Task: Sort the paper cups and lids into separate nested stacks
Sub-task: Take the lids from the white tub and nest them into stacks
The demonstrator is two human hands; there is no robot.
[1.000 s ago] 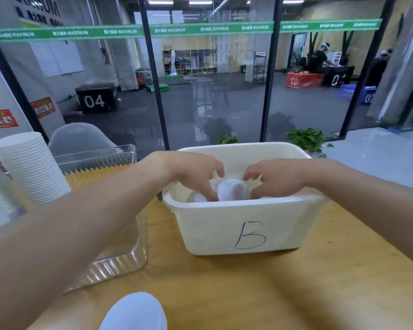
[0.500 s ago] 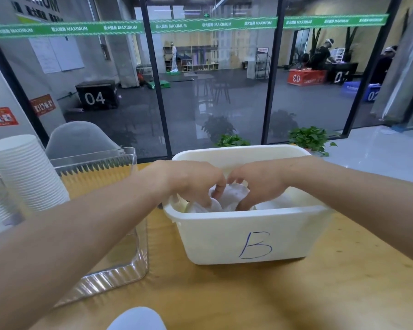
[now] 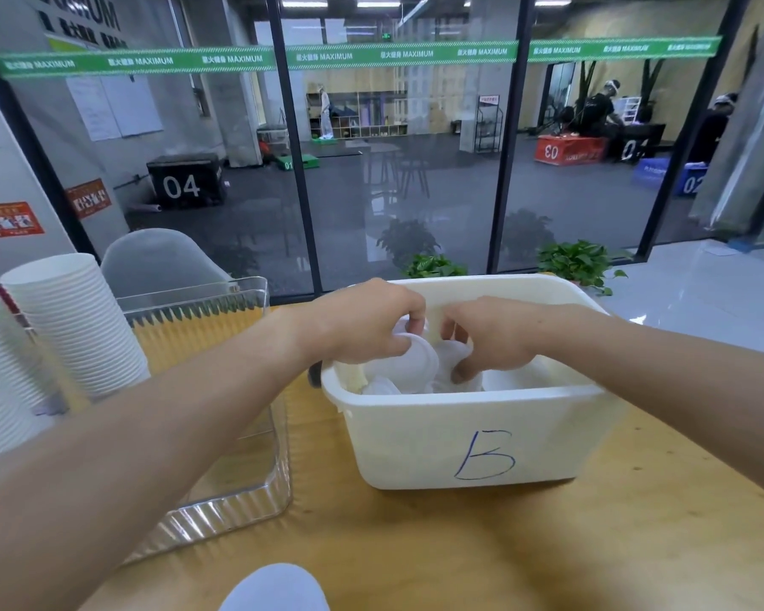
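A white plastic bin (image 3: 481,438) marked "B" stands on the wooden table and holds several white lids. Both my hands reach into it from the near side. My left hand (image 3: 367,324) grips a round white lid (image 3: 417,357), tilted on edge, between thumb and curled fingers. My right hand (image 3: 490,335) pinches another white lid (image 3: 448,359) just beside it. More lids (image 3: 503,381) lie lower in the bin, partly hidden by its front wall. Two tall nested stacks of white paper cups (image 3: 76,328) stand at the left.
A clear ribbed plastic container (image 3: 239,500) sits left of the bin, under my left forearm. A pale rounded object (image 3: 279,588) shows at the bottom edge. A glass wall, potted plants (image 3: 578,262) and a grey chair back (image 3: 159,262) lie beyond the table.
Both hands dipped deeper into the bin and came up with lids; the left hand now holds a lid on edge and the right pinches a second one.
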